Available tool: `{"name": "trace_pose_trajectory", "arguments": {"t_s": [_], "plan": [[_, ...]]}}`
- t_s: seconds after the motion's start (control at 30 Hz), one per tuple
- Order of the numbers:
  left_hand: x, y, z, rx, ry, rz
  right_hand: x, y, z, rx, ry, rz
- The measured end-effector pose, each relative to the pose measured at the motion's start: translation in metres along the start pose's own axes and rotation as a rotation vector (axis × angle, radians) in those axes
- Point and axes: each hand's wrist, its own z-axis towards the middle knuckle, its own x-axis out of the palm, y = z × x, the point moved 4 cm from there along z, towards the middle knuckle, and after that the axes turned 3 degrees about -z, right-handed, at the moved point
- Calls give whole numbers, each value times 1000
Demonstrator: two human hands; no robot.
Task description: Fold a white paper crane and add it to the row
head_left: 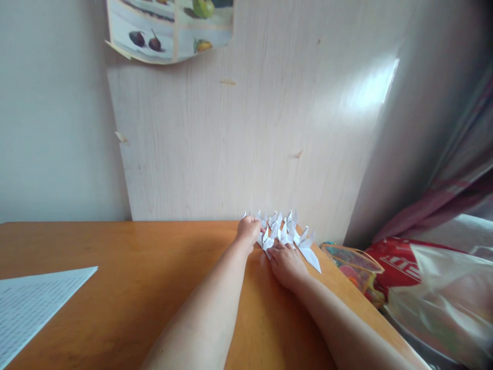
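A: Your paper cranes (285, 236) stand in two loose rows near the far right corner of the wooden table (162, 303), just in front of the pale board (239, 139).

B: And your left hand (249, 230) is at the left end of that group, its fingers curled in. The right hand (289, 266) lies low, palm down, fingers close together and reaching to the front row. At this distance I can't tell whether either one is pinching paper or merely touching it.

A: Then handle them lightly. Take a crane low on its folded body, not by neck or wing tip, or you may bend a crease.

B: Let your right hand steady the front row without leaning on it; the wings crowd each other, so one nudge could tip a neighbour. Mind the rightmost crane (308, 256), whose wing points toward the table's edge.

A: Around you, the bare wood to your left runs out to a printed sheet (42, 308). A fruit picture (165, 31) hangs on the board.

B: Beyond the right edge sit red packaging (381, 252) and a clear plastic bag (442, 282), below a purplish curtain (450, 174).
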Motion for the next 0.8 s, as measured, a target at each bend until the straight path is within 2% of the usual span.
{"name": "trace_pose_trajectory", "arguments": {"t_s": [0.47, 0.8], "plan": [[-1, -5, -3, 1, -3, 1, 4, 6, -4, 61, 42, -28], [2, -7, -4, 7, 16, 17, 4, 5, -3, 35, 34, -32]]}}
